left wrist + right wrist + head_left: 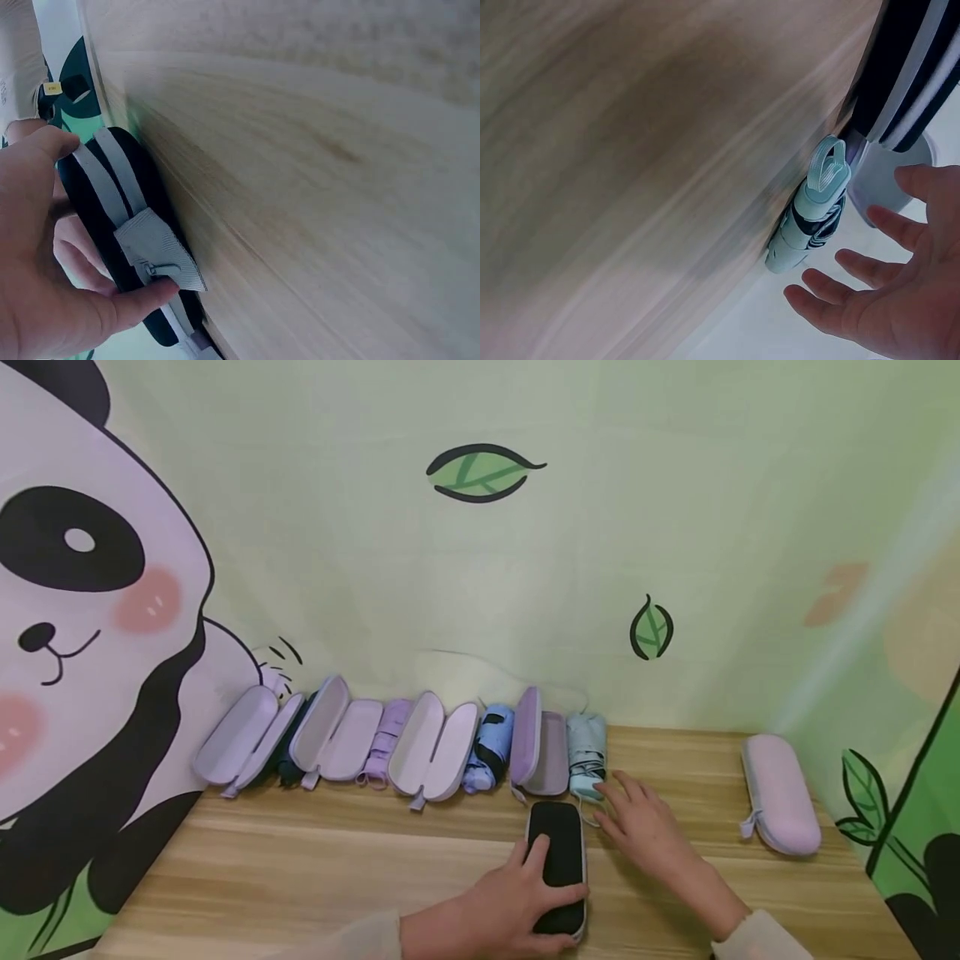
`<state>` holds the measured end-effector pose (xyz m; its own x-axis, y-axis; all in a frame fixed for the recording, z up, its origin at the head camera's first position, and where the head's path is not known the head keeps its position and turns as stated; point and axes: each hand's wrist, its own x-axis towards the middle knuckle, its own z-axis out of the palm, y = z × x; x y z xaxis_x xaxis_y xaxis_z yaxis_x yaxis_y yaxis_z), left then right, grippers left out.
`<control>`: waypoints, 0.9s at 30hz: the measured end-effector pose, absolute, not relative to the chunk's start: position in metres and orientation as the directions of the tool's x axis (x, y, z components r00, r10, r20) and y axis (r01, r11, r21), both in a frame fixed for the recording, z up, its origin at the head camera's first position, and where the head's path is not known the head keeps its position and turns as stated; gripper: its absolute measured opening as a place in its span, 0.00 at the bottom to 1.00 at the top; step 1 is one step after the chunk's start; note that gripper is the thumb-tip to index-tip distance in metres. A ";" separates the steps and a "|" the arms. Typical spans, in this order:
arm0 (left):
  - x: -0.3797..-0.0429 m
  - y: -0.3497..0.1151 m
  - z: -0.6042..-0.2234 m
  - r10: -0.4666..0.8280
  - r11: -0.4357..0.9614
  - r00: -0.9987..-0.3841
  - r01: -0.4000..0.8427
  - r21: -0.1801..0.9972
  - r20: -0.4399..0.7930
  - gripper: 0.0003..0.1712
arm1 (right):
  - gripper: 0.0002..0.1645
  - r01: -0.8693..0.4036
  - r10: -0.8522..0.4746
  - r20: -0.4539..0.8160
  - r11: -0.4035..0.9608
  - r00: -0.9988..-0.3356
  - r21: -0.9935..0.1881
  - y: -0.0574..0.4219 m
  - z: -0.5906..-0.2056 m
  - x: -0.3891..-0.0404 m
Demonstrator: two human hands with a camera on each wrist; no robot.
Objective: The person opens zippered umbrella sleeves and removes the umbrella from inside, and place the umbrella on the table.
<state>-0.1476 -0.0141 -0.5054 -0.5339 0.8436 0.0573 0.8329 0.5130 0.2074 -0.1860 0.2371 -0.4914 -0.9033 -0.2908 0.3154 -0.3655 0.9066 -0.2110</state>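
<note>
A black zip case (pixel 564 847) with a pale zip band lies on the table, shut. My left hand (pixel 510 900) grips it from the left side and top; in the left wrist view its thumb (pixel 142 304) presses beside the grey fabric tab (pixel 161 247). Behind the case a folded pale teal umbrella (pixel 587 743) lies against the end of the row. My right hand (pixel 648 827) is just right of this umbrella's near end, fingers spread and holding nothing. In the right wrist view a gap shows between the fingers and the umbrella (pixel 821 199).
Along the wall stands a row of open cases, among them a lavender one (pixel 236 739), a white-lined one (pixel 416 752) and a purple one (pixel 527 735). Between them lie a purple umbrella (pixel 387 735) and a blue one (pixel 491 747). A closed pink case (pixel 783 797) is at the right.
</note>
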 end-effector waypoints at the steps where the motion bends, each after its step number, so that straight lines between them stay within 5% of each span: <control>1: -0.148 -0.015 -0.504 0.837 0.519 -0.545 0.820 0.242 0.053 0.33 | 0.24 -0.363 -0.289 0.313 0.907 -0.905 -0.212 0.237 -0.491 -0.186; 10: -0.149 -0.031 -0.492 0.757 0.550 -0.652 0.677 0.489 0.051 0.37 | 0.24 -0.347 -0.276 0.293 0.910 -0.915 -0.228 0.237 -0.490 -0.185; 14: -0.148 -0.040 -0.488 0.749 0.527 -0.655 0.679 0.511 0.097 0.37 | 0.23 -0.348 -0.274 0.302 0.909 -0.913 -0.228 0.237 -0.488 -0.183; 21: -0.150 -0.057 -0.480 0.755 0.599 -0.612 0.790 0.132 0.236 0.36 | 0.23 -0.370 -0.287 0.323 0.900 -0.902 -0.231 0.238 -0.487 -0.180; 27: -0.149 -0.079 -0.476 0.826 0.554 -0.538 0.830 -0.067 0.167 0.38 | 0.23 -0.384 -0.297 0.340 0.896 -0.892 -0.224 0.234 -0.485 -0.178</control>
